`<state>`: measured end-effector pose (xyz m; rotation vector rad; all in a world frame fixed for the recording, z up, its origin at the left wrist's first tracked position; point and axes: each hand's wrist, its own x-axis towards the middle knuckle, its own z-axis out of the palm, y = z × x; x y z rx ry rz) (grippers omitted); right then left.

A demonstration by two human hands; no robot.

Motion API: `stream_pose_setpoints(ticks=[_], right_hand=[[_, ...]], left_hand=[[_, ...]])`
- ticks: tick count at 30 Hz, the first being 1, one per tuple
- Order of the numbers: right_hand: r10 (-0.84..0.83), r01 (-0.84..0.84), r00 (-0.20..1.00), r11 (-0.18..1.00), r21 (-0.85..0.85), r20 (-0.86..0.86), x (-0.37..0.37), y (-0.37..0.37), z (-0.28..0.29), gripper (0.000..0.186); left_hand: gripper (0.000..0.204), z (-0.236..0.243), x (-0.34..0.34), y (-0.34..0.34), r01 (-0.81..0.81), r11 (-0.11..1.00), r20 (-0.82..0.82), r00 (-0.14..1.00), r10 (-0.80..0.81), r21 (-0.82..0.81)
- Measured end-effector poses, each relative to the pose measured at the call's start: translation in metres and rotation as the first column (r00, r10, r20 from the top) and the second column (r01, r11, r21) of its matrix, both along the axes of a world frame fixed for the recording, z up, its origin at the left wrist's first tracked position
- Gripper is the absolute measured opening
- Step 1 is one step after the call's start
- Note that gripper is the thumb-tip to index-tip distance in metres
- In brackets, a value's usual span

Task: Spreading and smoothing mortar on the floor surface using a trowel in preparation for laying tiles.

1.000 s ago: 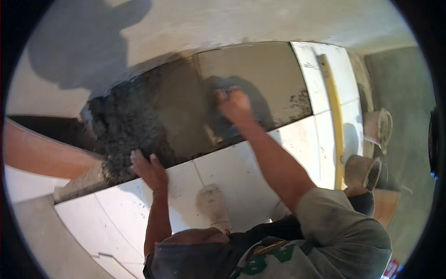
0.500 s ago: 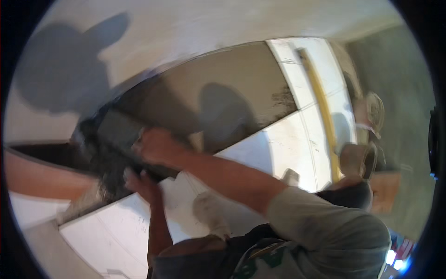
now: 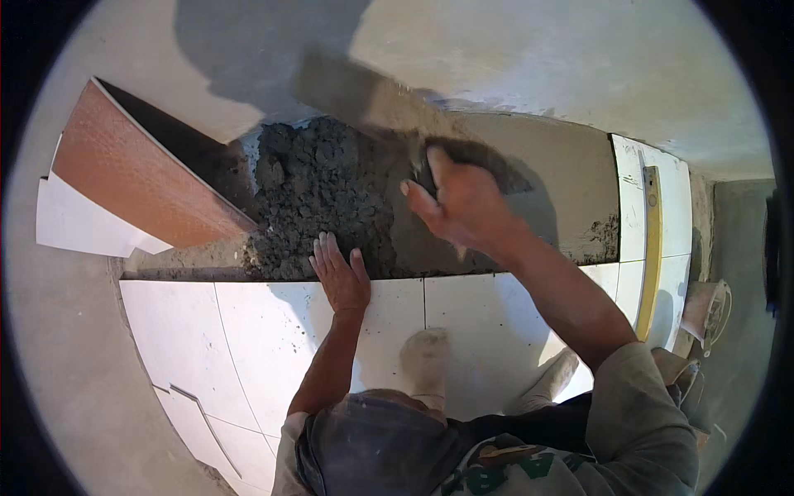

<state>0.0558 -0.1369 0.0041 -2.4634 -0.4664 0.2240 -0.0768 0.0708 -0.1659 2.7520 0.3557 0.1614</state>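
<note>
My right hand [image 3: 471,202] is wrapped round the handle of a plastering trowel [image 3: 356,93]. Its long rectangular blade is smeared by motion and slants over the bed of mortar beside the wall. Flat and with its fingers stretched out, my left hand [image 3: 341,277] rests at the edge of the white floor tiles [image 3: 372,339], fingertips against the dark, lumpy mortar [image 3: 318,186]. Toward the right the mortar becomes a smooth, paler layer [image 3: 571,178], partly in shadow.
Tiles with reddish-brown backs [image 3: 141,169] lean at the left end of the mortar. A yellow spirit level [image 3: 652,248] lies across the tiles on the right, with a bucket [image 3: 705,310] beyond it. Thin strips [image 3: 203,413] lie at lower left. The wall [image 3: 513,58] bounds the far side.
The trowel in my right hand has come away from the dark mortar at the left and swung up and right. My left hand now lies flat at the tile edge. The view has turned.
</note>
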Motion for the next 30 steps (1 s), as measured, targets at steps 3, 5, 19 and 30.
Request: stream_pose_setpoints(ticks=[3,5,19,30], right_hand=[[0.105,-0.141,0.986,0.938,-0.316,-0.128,0.002,-0.011,-0.041,0.04],[-0.023,-0.059,0.968,0.948,-0.314,-0.252,-0.013,-0.014,-0.04,0.044],[0.025,-0.101,0.922,0.979,-0.178,-0.386,0.02,0.051,-0.042,0.048],[-0.014,-0.01,0.675,1.0,-0.028,-0.738,0.003,0.073,-0.043,0.05]], left_hand=[[0.054,0.001,-0.004,0.005,-0.003,1.0,0.05,0.999,0.004,-0.019],[0.055,0.002,-0.003,0.006,-0.007,1.0,0.033,0.999,0.007,-0.006],[0.055,-0.001,-0.002,0.006,-0.01,1.0,0.023,1.0,0.01,-0.002],[0.054,0.002,-0.003,0.007,-0.008,1.0,-0.021,1.0,0.008,-0.015]])
